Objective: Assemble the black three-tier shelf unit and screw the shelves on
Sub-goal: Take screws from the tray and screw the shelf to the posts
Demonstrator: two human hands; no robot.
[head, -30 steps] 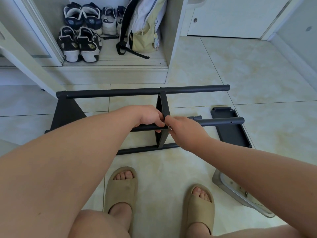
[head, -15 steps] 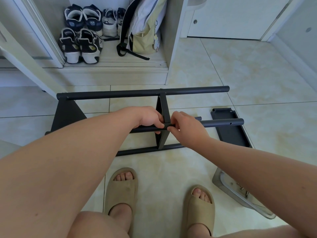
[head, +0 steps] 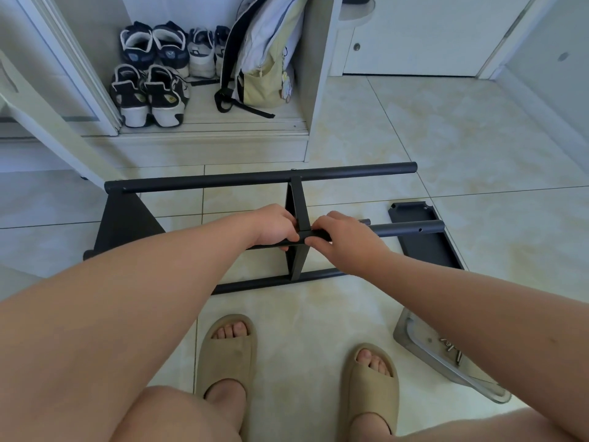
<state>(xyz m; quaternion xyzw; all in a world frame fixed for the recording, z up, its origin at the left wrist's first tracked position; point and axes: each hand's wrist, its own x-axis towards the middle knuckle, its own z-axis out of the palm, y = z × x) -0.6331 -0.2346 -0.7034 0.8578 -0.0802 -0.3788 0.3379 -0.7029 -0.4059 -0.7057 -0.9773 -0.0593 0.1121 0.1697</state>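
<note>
Head view shows your left hand (head: pixel 275 229) wrapped round the pole (head: pixel 408 229), just left of the shelf (head: pixel 298 199). Your right hand (head: pixel 347 239) pinches the pole at the joint, thumb beneath and fingers curled over; I cannot tell whether a screw sits under those fingertips. The unit (head: pixel 255 179) lies on its side, reaching beyond your knuckles. Brace with the left, hold shelf square to pole, and turn any screw straight to avoid cross-threading. Spare screws (head: pixel 451 347) lie behind your right wrist.
</note>
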